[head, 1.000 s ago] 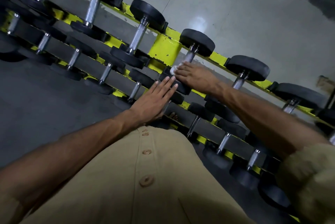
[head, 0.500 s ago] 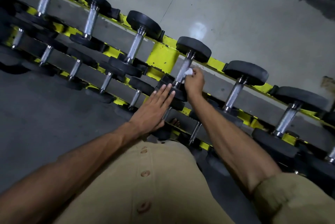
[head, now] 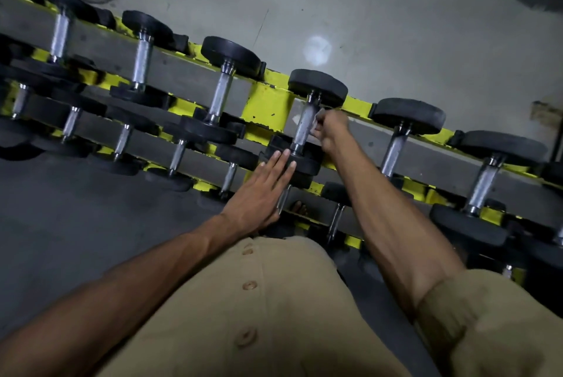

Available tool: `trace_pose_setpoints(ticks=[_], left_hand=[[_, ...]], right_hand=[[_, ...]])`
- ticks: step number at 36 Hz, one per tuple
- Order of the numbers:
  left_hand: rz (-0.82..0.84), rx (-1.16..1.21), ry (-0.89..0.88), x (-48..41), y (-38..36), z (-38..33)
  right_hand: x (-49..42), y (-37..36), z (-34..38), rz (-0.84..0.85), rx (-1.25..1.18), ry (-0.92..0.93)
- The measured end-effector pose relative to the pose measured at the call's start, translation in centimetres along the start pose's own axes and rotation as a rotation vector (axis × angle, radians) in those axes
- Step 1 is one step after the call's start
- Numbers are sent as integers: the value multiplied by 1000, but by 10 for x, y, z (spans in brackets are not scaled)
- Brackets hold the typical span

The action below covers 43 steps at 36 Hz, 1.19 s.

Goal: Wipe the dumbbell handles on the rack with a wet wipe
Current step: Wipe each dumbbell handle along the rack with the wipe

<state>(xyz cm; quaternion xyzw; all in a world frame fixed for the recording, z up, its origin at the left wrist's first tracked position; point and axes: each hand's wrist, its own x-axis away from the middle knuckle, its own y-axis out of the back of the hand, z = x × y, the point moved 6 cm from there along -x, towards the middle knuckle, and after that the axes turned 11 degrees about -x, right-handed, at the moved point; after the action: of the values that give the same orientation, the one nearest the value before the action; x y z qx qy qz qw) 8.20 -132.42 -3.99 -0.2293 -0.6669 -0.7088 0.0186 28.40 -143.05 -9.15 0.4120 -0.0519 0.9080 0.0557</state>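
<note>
Bracing the near weight plate with flat, straight fingers, the left hand steadied one dumbbell on the yellow rack. Just right of its knurled handle, the right hand pinched the wet wipe in a curled grip against the metal, so the wiping step looked under way. Next would likely call for shifting right to the unwiped neighbouring handle.

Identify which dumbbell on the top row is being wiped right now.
The fourth dumbbell from the left: the right hand holds the white wipe against its handle, and the left hand rests flat on its near weight.
</note>
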Motion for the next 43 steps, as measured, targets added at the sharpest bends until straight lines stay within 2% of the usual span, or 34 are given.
trace_pose_setpoints(ticks=[1, 3, 7, 10, 12, 17, 21, 25, 32, 35, 39, 41, 43], left_hand=[[-4, -8, -5, 1, 0, 1], [-18, -4, -17, 1, 0, 3], [-39, -13, -35, 0, 0, 6], [-36, -12, -57, 0, 0, 7], [-29, -5, -65, -1, -2, 6], [-26, -14, -82, -1, -2, 7], [-17, -15, -92, 0, -1, 8], [-30, 1, -93, -1, -2, 10], [-58, 15, -123, -2, -4, 10], [-59, 0, -126, -1, -5, 13], [-60, -31, -151, 0, -5, 15], [-61, -46, -159, -1, -5, 15], [-62, -55, -165, -2, -6, 15]], right_hand=[[2, -2, 0, -23, -34, 19], [11, -7, -11, -58, 54, 51], [39, -7, -36, 32, 406, 176], [39, -6, -40, 71, 440, 136], [27, -4, -33, 6, 403, 113], [-4, -9, 11, -236, 288, 257], [14, -10, -4, -364, 263, 326], [54, 8, -39, -256, 456, 394], [84, 7, -25, -24, 884, 863], [91, -5, -17, 131, 1073, 1130], [70, -21, -4, 392, 1581, 1269], [58, -23, 11, 354, 1735, 1273], [55, -27, 17, 286, 1781, 1246]])
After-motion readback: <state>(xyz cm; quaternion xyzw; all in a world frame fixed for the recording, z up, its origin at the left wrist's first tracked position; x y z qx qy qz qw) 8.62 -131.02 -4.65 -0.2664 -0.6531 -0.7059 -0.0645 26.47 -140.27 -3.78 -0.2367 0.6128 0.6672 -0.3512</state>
